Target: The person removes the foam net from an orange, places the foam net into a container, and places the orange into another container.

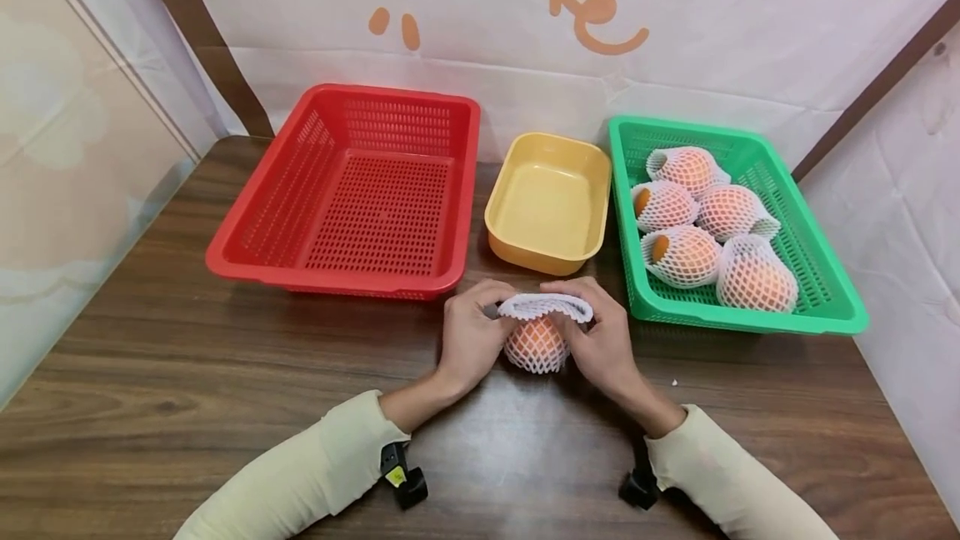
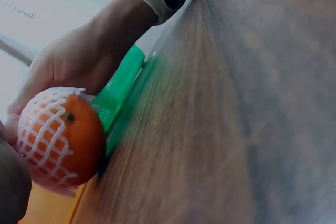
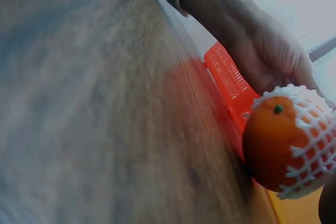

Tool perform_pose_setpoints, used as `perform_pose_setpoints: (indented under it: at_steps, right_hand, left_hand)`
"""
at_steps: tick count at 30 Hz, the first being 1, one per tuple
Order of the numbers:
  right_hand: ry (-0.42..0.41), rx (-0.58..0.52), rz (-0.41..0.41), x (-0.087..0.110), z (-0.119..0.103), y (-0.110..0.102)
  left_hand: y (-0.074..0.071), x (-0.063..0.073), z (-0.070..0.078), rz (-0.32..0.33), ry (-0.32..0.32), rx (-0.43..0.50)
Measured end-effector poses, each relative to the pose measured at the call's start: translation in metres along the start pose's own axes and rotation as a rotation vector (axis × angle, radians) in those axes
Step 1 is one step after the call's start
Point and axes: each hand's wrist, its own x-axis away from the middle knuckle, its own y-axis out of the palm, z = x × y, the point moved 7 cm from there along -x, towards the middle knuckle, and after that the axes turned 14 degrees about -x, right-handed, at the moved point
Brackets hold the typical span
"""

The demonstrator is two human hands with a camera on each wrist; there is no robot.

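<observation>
An orange (image 1: 537, 340) sits partly inside a white foam net sleeve (image 1: 546, 305) on the wooden table, in front of the yellow bin. My left hand (image 1: 474, 338) pinches the net on one side, its thumb by the fruit. On the other side, my right hand (image 1: 602, 342) grips the net in the same way. Gathered foam stands up between both hands. In the left wrist view, the bare side of the orange (image 2: 86, 135) shows a green stem end; the net covers the other side. The right wrist view shows the same orange (image 3: 270, 145), partly bare.
A red basket (image 1: 450, 273) stands at the back left, with a yellow bin (image 1: 551, 261) beside it. At the right, a green basket (image 1: 817, 273) holds several net-wrapped oranges (image 1: 686, 257). A small white scrap (image 1: 674, 382) lies on the table (image 1: 225, 390). Printed cloth hangs behind.
</observation>
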Motion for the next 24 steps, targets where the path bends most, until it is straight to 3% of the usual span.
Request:
perform_pose_setpoints:
  at_steps: [3, 7, 14, 19, 24]
  right_hand:
    - [0.017, -0.039, -0.042, 0.003, 0.003, 0.001]
    - [0.048, -0.099, -0.074, 0.007, 0.01, 0.0]
    - [-0.01, -0.092, -0.036, 0.005, 0.012, -0.006]
    - [-0.009, -0.007, 0.008, 0.004, 0.009, -0.006]
    - [-0.001, 0.04, 0.029, 0.002, 0.007, -0.007]
  left_hand:
    - [-0.006, -0.001, 0.01, 0.028, -0.004, -0.001]
    - [-0.007, -0.001, 0.008, 0.059, -0.008, 0.023]
    - [0.005, 0.003, -0.025, 0.098, -0.026, 0.06]
    - [0.007, 0.001, -0.028, 0.047, -0.008, 0.053]
    - [0.008, -0.001, -0.027, -0.056, -0.002, 0.009]
